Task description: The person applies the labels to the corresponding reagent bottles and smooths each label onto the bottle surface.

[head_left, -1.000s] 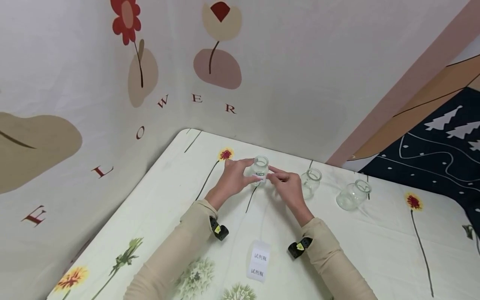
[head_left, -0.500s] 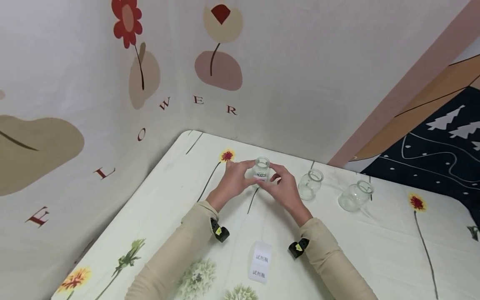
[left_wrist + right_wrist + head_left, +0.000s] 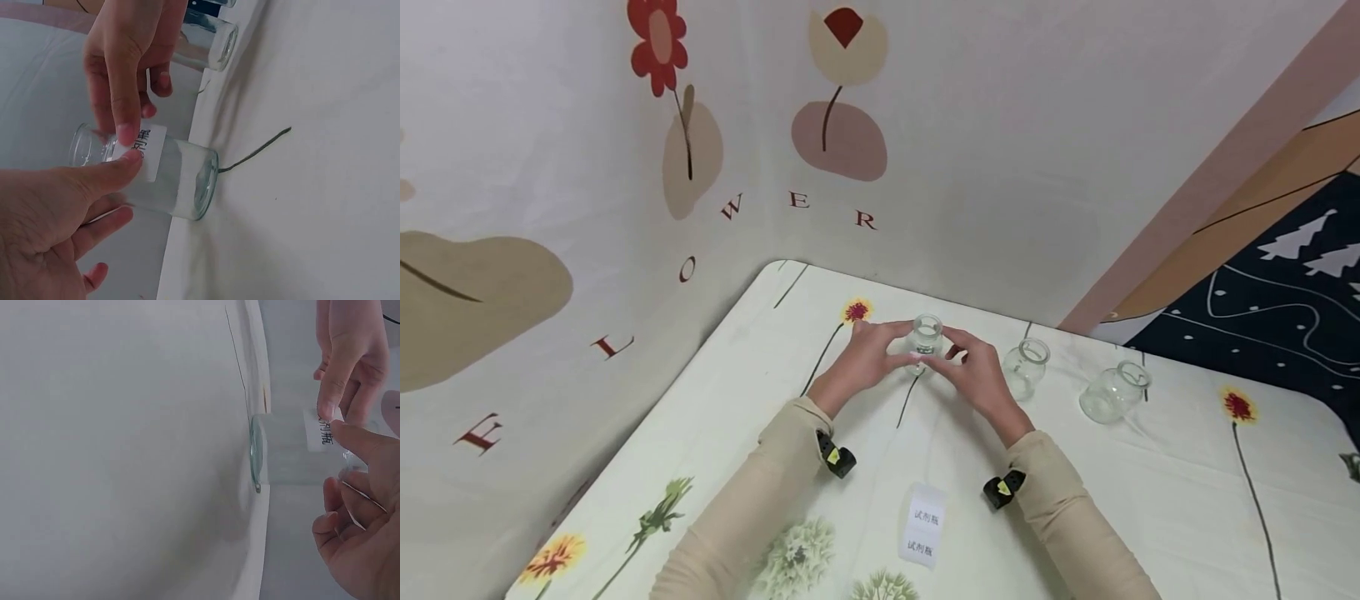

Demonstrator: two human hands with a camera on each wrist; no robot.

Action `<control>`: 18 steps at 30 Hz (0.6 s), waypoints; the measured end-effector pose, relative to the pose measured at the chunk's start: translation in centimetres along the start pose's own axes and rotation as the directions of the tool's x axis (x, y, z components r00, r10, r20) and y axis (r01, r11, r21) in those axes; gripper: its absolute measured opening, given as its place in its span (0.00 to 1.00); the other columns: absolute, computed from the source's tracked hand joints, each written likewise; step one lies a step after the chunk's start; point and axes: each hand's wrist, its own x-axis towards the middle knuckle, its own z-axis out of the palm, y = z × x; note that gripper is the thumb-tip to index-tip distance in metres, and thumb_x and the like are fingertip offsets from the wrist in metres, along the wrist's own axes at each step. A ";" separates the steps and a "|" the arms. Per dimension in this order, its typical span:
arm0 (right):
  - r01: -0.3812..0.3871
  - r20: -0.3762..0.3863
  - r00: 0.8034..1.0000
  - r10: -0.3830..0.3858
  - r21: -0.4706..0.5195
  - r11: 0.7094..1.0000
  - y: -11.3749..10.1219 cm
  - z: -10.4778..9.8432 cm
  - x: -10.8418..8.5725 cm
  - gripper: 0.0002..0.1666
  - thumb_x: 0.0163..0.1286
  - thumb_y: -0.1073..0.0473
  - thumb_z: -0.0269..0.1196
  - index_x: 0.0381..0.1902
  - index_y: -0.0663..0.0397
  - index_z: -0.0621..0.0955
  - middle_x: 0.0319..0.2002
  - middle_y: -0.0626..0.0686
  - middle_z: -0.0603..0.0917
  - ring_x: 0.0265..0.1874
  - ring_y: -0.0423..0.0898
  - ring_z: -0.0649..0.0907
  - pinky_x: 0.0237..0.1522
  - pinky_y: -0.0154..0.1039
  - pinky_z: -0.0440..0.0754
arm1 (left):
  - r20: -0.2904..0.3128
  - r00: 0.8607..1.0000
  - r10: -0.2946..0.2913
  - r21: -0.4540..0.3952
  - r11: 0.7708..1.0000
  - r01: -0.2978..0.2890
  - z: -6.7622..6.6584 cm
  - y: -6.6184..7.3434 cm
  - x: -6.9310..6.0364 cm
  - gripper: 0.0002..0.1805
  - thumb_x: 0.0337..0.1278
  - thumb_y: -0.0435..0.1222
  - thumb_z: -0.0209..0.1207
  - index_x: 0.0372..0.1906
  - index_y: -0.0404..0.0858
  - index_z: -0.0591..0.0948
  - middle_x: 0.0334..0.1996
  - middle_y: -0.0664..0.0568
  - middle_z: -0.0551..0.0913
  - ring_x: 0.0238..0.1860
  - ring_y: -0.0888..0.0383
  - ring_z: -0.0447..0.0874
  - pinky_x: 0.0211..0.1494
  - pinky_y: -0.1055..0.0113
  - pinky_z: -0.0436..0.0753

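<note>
Between both hands stands an upright clear glass jar [image 3: 928,332], its mouth uncovered. A white label [image 3: 154,154] printed with dark characters lies on its front, partly covered by the thumbs. My left hand [image 3: 867,357] holds the jar from the left, with its thumb on the label and fingers reaching round the back. From the right, my right hand [image 3: 976,372] grips the same jar, its thumb pressing the label beside the other thumb. In the right wrist view the jar's base [image 3: 256,453] appears at the tabletop; whether it touches is unclear.
Right of the hands, a second glass jar [image 3: 1024,367] stands upright, and a third jar [image 3: 1112,393] leans or lies tilted. A strip with two printed labels [image 3: 922,525] lies on the flower-print tablecloth [image 3: 1150,500] between the forearms. Patterned cloth walls [image 3: 1000,208] border the table.
My right hand's fingers have moved from the label's right edge to round the jar, and its thumb has come to the label's middle, meeting the left thumb. The left hand keeps its hold.
</note>
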 end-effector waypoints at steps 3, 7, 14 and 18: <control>0.017 0.019 1.000 -0.017 -0.002 1.000 0.2 -0.4 0.2 0.33 0.66 0.57 0.75 0.67 0.58 0.80 0.50 0.58 0.88 0.38 0.50 0.84 0.38 0.41 0.76 | 0.027 0.999 0.018 0.006 1.000 -0.018 -0.3 -0.1 0.0 0.31 0.68 0.42 0.66 0.74 0.47 0.75 0.70 0.52 0.75 0.71 0.51 0.74 0.65 0.47 0.62; 0.027 0.048 0.998 -0.026 -0.009 1.000 0.2 -0.8 0.4 0.31 0.67 0.59 0.74 0.66 0.59 0.81 0.45 0.60 0.89 0.37 0.50 0.84 0.36 0.38 0.76 | 0.050 0.998 0.047 0.025 0.999 -0.048 -0.7 -0.1 0.0 0.31 0.70 0.40 0.65 0.75 0.44 0.74 0.70 0.51 0.75 0.70 0.50 0.75 0.62 0.47 0.63; 0.044 0.071 0.997 -0.041 -0.048 0.998 0.4 -1.3 0.4 0.26 0.69 0.66 0.70 0.64 0.63 0.81 0.40 0.60 0.88 0.36 0.50 0.82 0.40 0.39 0.79 | 0.109 0.994 0.021 0.035 0.999 -0.025 -0.9 -0.1 -0.1 0.33 0.72 0.36 0.62 0.78 0.42 0.69 0.73 0.51 0.72 0.73 0.51 0.71 0.61 0.49 0.62; 0.053 0.064 0.997 -0.049 -0.060 0.997 0.2 -1.1 0.2 0.27 0.67 0.68 0.70 0.65 0.64 0.81 0.44 0.61 0.88 0.36 0.52 0.83 0.40 0.40 0.79 | 0.109 0.994 0.010 0.033 0.999 -0.014 -0.8 0.1 -0.2 0.36 0.68 0.36 0.67 0.78 0.42 0.68 0.74 0.50 0.71 0.74 0.50 0.70 0.64 0.48 0.62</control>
